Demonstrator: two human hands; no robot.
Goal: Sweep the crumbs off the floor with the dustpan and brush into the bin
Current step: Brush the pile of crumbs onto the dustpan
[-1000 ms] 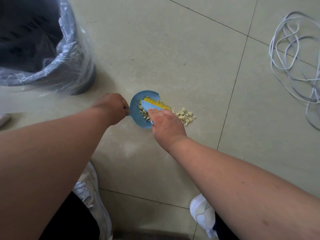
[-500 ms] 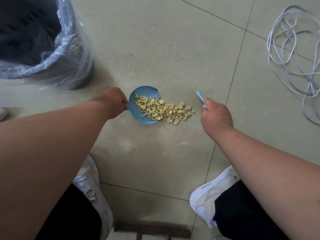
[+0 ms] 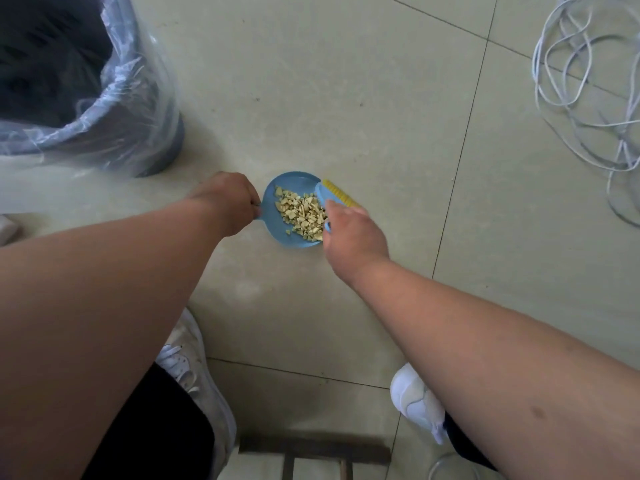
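Observation:
A small blue dustpan (image 3: 277, 233) lies on the tiled floor with a heap of pale yellow crumbs (image 3: 302, 213) inside it. My left hand (image 3: 227, 202) is closed on the pan's handle at its left side. My right hand (image 3: 353, 233) grips a small blue brush (image 3: 337, 194) with yellow bristles, held against the pan's right, open edge beside the crumbs. The bin (image 3: 86, 133), lined with a clear plastic bag, stands at the upper left, a short way from the pan.
A tangle of white cable (image 3: 585, 98) lies on the floor at the upper right. My two white shoes (image 3: 194, 368) (image 3: 415, 403) are below the arms. A dark wooden frame (image 3: 311, 448) shows at the bottom edge.
My right hand has swept the brush from the right back to the pan's edge. The crumbs that trailed onto the floor now lie inside the dustpan. The left hand stays on the handle.

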